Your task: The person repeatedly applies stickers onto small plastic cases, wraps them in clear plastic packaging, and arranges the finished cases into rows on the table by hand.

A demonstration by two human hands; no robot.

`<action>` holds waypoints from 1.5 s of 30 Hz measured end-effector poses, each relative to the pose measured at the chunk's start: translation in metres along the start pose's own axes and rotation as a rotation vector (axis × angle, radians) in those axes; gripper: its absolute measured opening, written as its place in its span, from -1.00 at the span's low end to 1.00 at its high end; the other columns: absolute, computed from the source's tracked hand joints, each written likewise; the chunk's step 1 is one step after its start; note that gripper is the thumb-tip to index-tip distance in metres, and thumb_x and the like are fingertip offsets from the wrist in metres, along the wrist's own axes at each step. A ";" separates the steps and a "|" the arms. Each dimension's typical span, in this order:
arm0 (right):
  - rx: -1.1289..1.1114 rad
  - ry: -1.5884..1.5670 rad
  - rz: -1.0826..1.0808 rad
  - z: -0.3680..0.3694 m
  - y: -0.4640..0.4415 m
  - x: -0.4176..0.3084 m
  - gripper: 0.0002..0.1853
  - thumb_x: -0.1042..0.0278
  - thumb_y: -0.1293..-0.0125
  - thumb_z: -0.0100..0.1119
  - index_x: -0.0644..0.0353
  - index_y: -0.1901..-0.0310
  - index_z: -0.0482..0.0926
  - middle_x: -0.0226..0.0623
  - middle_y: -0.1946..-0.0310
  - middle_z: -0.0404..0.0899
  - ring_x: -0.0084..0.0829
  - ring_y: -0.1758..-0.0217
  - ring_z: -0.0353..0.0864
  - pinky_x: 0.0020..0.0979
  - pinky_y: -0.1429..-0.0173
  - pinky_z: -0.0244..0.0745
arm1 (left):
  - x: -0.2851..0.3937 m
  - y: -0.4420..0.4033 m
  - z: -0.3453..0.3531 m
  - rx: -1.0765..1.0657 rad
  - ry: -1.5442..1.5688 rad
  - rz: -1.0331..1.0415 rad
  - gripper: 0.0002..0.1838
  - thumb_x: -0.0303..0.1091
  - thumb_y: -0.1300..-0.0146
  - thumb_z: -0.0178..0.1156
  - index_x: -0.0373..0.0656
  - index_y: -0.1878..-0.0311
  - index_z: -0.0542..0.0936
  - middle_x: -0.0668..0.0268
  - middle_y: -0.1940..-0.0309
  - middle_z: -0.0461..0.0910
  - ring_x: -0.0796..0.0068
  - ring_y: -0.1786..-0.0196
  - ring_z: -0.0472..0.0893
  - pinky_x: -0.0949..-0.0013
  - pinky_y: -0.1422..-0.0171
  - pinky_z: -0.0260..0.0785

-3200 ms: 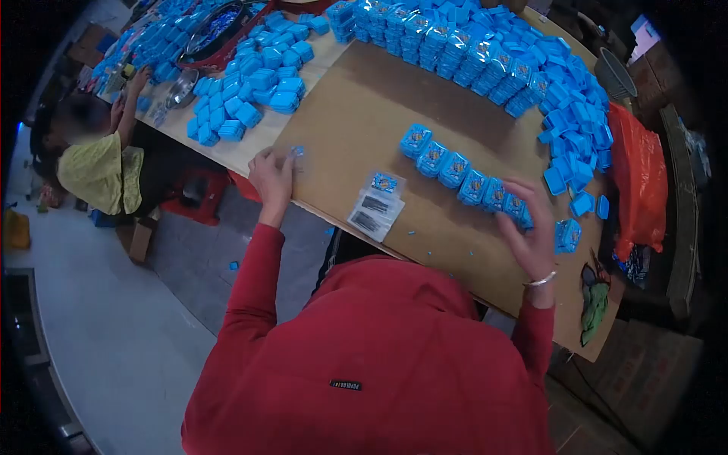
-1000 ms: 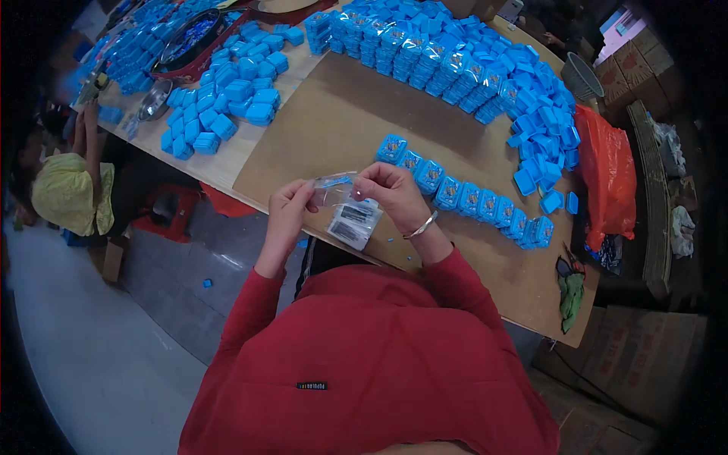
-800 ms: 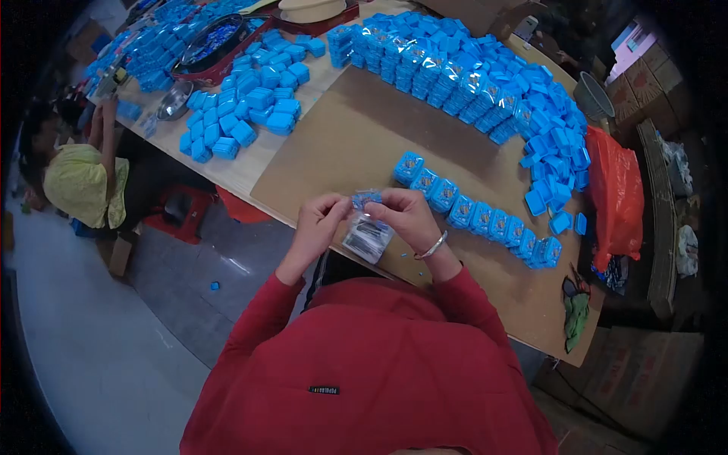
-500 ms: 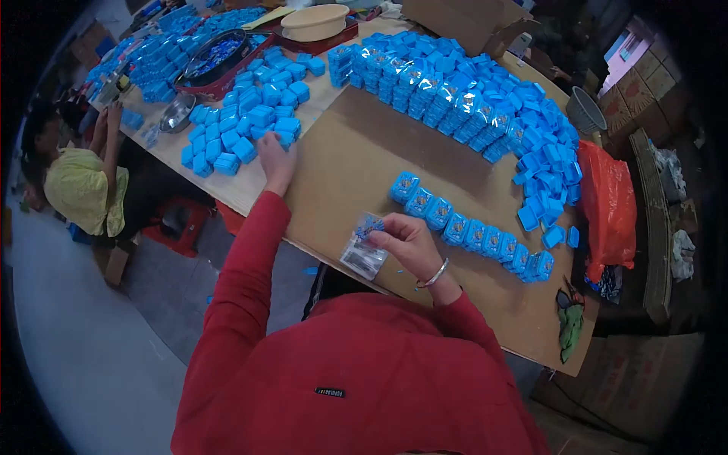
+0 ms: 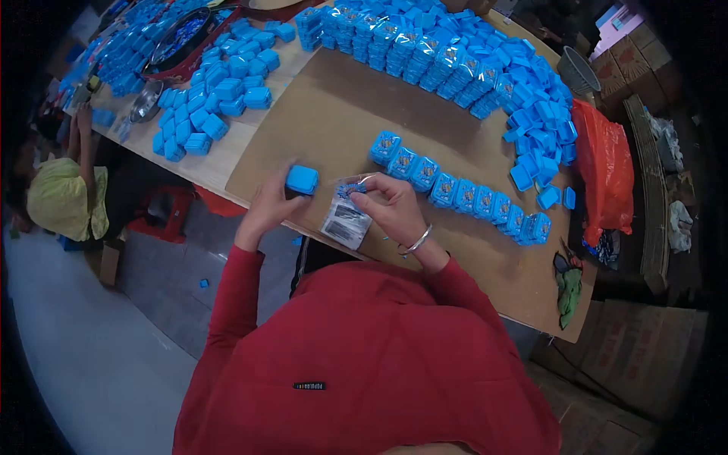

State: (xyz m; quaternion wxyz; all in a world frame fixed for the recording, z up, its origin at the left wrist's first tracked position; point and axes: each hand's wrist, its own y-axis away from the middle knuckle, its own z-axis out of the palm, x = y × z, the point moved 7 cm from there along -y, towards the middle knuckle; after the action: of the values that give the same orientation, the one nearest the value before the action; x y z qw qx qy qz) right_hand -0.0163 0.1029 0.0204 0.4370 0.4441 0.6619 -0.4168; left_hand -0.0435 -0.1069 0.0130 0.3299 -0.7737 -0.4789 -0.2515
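Note:
My left hand (image 5: 265, 206) is closed on a small blue plastic box (image 5: 302, 180), held just left of a clear plastic bag (image 5: 345, 224). My right hand (image 5: 393, 212) pinches the upper part of that bag, where blue print shows. The box and the bag are apart. Beyond my right hand, a slanting row of bagged blue boxes (image 5: 444, 189) lies on the brown board (image 5: 303, 121). Loose closed blue boxes (image 5: 205, 106) are piled to the left.
Tall stacks of bagged boxes (image 5: 406, 57) stand at the back, with a heap of blue trays (image 5: 531, 114) behind and right. A red plastic bag (image 5: 603, 171) hangs at the right edge. Another person (image 5: 64, 193) sits at left near a red stool (image 5: 167, 212).
My left hand has come back from the pile of loose boxes with one blue box, toward the bag. My right hand still pinches the bag. The camera view has shifted a little.

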 end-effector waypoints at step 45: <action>0.289 0.592 -0.421 -0.011 0.028 -0.088 0.19 0.12 0.28 0.53 0.25 -0.39 -0.02 -0.11 -0.04 0.39 -0.10 -0.19 0.37 0.09 -0.40 -0.05 | 0.101 -0.002 0.049 0.002 1.236 -0.354 -0.42 -0.45 -0.18 0.27 -0.25 -0.24 0.28 0.22 -0.02 0.49 0.48 -0.04 0.52 0.41 -0.16 0.38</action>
State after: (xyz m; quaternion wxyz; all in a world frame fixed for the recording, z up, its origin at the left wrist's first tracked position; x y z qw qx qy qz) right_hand 0.0278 0.1006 0.1018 0.0650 0.4568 0.7704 -0.4400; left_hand -0.0003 -0.0117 0.0526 0.4993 -0.3950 -0.3210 -0.7012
